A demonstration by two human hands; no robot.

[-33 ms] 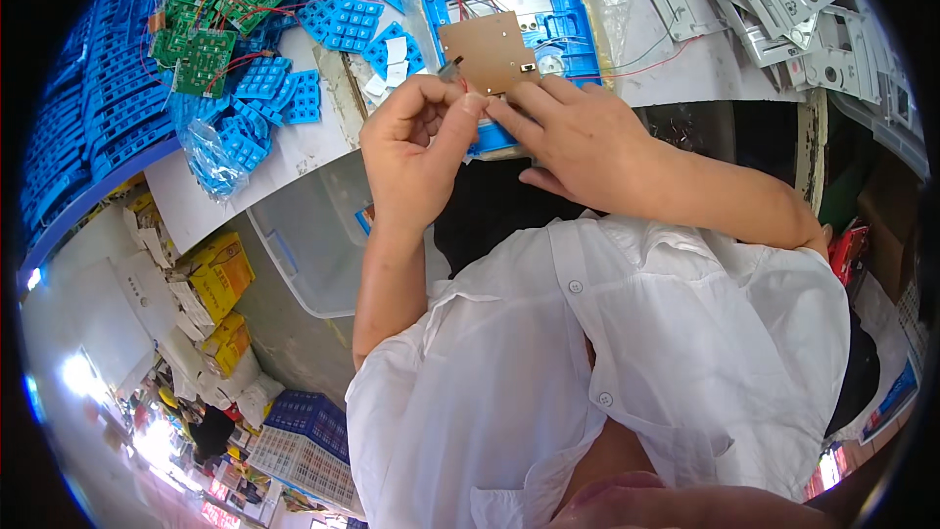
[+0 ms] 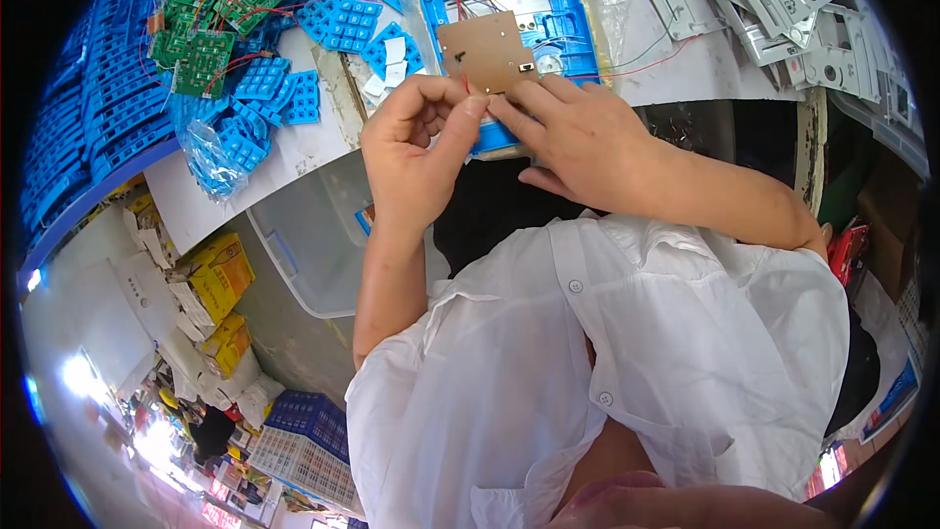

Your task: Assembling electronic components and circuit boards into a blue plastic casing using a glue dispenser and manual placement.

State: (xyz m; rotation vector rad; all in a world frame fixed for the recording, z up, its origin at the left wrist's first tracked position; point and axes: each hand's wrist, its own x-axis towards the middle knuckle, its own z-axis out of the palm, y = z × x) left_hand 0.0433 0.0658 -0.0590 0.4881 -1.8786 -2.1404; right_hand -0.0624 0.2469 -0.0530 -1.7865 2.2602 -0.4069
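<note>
A brown circuit board [image 2: 494,44] lies over a blue plastic housing [image 2: 582,15] near the table's front edge. At the board's near edge, my left hand [image 2: 416,147] is closed, thumb and forefinger pinched together by a thin red wire [image 2: 466,85] that seems to run into the pinch. My right hand [image 2: 592,142] has its fingers stretched over the board's lower right edge, its thumb apart below. Its forefinger meets the left thumb tip. A small black part [image 2: 459,57] and a small switch [image 2: 527,68] show on the board. The fingertips hide whatever lies between them.
Green circuit boards [image 2: 206,59] with wires are heaped at the far left, beside blue keypads [image 2: 352,24]. Stacked blue casings [image 2: 108,88] line the left rim. Grey-white panels [image 2: 754,0] pile up at the far right. A clear plastic bin [image 2: 304,255] stands below the table's front edge.
The small greyish part that stuck up above my left fingers a moment before no longer shows there, uncovering a small black part on the board. Both hands are almost still.
</note>
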